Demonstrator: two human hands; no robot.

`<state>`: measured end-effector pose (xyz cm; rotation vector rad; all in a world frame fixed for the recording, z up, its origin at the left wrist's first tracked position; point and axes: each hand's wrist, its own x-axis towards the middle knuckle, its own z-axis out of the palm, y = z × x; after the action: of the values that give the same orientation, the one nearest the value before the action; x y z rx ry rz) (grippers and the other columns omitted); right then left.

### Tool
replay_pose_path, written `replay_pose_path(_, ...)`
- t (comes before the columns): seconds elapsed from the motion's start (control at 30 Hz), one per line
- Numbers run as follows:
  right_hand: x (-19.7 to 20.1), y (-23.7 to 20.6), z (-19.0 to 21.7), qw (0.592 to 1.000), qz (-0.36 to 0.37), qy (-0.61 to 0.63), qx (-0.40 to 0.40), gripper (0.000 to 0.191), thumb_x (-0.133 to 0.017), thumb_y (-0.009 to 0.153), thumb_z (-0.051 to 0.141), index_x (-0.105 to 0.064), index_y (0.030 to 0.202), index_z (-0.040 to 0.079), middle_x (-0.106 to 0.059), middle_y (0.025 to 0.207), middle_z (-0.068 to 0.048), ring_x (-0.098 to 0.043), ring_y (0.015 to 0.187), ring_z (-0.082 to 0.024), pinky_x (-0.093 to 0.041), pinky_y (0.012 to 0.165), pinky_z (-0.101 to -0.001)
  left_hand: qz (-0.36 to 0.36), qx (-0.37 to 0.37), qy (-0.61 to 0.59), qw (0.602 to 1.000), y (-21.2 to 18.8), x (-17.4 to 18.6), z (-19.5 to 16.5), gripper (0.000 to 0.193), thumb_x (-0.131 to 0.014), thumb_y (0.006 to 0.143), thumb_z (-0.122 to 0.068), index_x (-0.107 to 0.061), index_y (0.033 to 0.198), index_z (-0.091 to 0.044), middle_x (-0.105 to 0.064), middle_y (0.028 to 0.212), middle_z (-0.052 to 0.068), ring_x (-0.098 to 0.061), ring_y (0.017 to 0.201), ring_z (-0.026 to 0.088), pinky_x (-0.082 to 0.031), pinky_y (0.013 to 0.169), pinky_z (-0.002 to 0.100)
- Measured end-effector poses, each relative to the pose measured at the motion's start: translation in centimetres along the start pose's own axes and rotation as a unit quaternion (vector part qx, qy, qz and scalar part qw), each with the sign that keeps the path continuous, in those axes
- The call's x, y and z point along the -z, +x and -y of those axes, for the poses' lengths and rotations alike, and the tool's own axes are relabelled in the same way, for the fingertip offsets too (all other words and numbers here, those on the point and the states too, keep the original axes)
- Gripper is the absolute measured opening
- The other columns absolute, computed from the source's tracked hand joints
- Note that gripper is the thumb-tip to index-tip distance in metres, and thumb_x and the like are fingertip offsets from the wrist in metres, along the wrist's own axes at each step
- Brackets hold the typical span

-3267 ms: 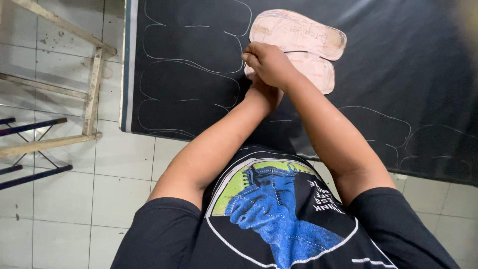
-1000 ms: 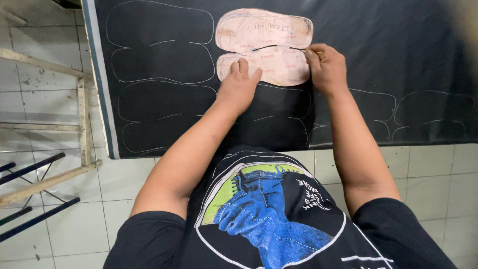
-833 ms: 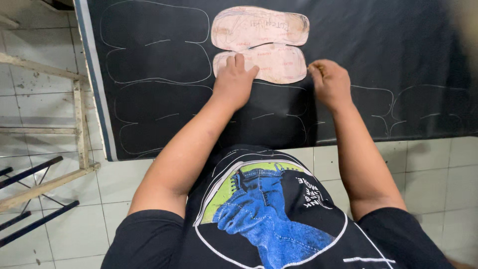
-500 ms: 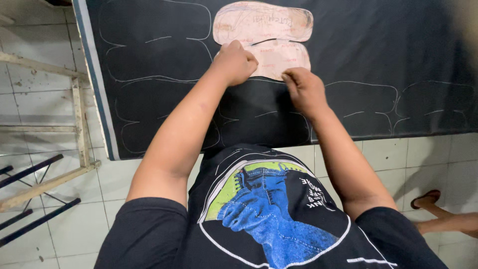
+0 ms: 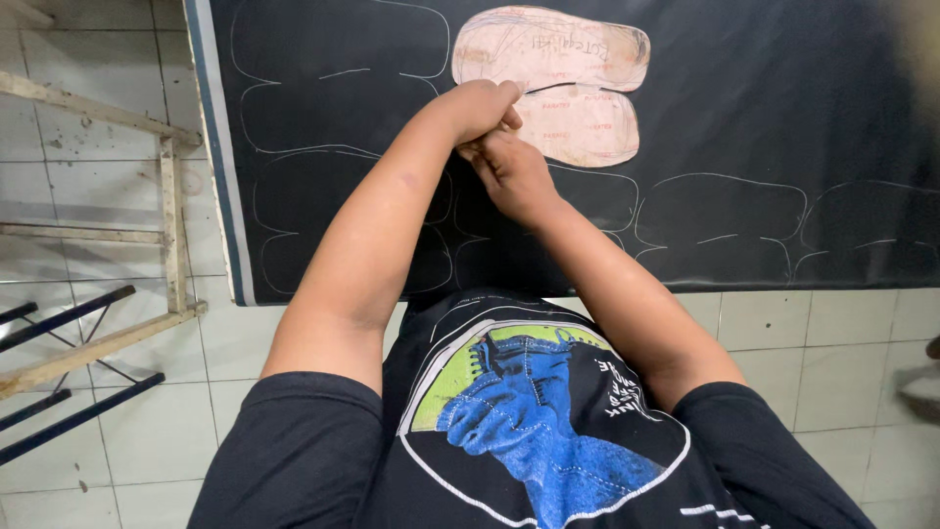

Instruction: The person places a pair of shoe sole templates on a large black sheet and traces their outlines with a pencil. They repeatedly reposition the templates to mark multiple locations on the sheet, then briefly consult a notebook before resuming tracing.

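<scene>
The two pink sole-shaped patterns are laid on the black sheet, long axes running from 9 to 3 o'clock, one above the other. The left hand is curled at the left end of the nearer pattern, touching its edge; the right hand is tucked just beneath it, at 5 o'clock. Both grips look closed, fingers bunched together; what is pinched cannot be told. White outlines are drawn around them.

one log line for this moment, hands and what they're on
left hand: fist at pattern edge | right hand: touching left, below it | cardboard shoe-sole patterns: flat on black sheet | chalk outlines: around
</scene>
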<state>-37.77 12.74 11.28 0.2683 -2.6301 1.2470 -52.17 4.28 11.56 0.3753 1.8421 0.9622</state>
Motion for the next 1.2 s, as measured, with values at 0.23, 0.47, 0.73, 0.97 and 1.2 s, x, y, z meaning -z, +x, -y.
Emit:
replay_pose_path(0.23, 0.4, 0.0, 0.7, 1.000, -0.017, -0.024, -0.003, 0.009, -0.066, 0.095, 0.003, -0.067, 0.104, 0.007, -0.071, 0.104, -0.012, -0.070, 0.095, -0.034, -0.056, 0.083, -0.0413, 0.004, 0.022, -0.056, 0.998, 2.1, -0.2, 2.2, 0.054, -0.040, 0.094, -0.041, -0.077, 0.106, -0.004, -0.078, 0.102, 0.017, -0.072, 0.083, 0.032, -0.058, 0.073, 0.043)
replay_pose_path(0.47, 5.0, -1.1, -2.2, 0.968, -0.179, 0.007, -0.177, 0.012, -0.060, 0.105, 0.011, -0.068, 0.108, 0.002, -0.071, 0.093, -0.010, -0.069, 0.085, -0.019, -0.055, 0.079, -0.0332, -0.245, -0.338, 0.158, 0.895, -1.0, -3.6, 5.7, 0.015, -0.071, 0.092, -0.023, -0.081, 0.090, -0.012, -0.070, 0.108, 0.010, -0.064, 0.100, 0.034, -0.053, 0.089, 0.043)
replay_pose_path(0.73, 5.6, 1.3, -7.9, 0.936, -0.156, 0.184, -0.255, 0.017, -0.064, 0.105, 0.017, -0.068, 0.109, 0.001, -0.074, 0.091, -0.004, -0.070, 0.080, -0.009, -0.059, 0.075, -0.0250, -0.263, -0.348, 0.150, 0.887, -4.5, -4.0, 4.3, 0.021, -0.079, 0.084, -0.009, -0.080, 0.103, -0.016, -0.065, 0.111, 0.001, -0.061, 0.106, 0.027, -0.051, 0.094, 0.040)
replay_pose_path(0.97, 5.5, 1.5, -8.4, 0.956, -0.116, 0.140, -0.230, 0.017, -0.066, 0.103, 0.017, -0.070, 0.107, 0.001, -0.074, 0.089, -0.003, -0.070, 0.078, -0.009, -0.057, 0.074, -0.0256, -0.269, -0.349, 0.156, 0.884, -4.4, -4.2, 4.8, 0.021, -0.079, 0.083, -0.010, -0.080, 0.103, -0.017, -0.064, 0.111, 0.001, -0.061, 0.106, 0.027, -0.051, 0.094, 0.040)
replay_pose_path(1.2, 9.6, 0.2, -9.1, 0.967, -0.167, -0.073, -0.177, 0.016, -0.069, 0.102, 0.017, -0.073, 0.101, 0.002, -0.073, 0.083, -0.010, -0.070, 0.073, -0.018, -0.054, 0.068, -0.0319, -0.271, -0.331, 0.172, 0.887, -4.4, -4.3, 4.6, 0.023, -0.077, 0.083, -0.009, -0.080, 0.105, -0.016, -0.063, 0.113, 0.001, -0.059, 0.110, 0.026, -0.048, 0.099, 0.040)
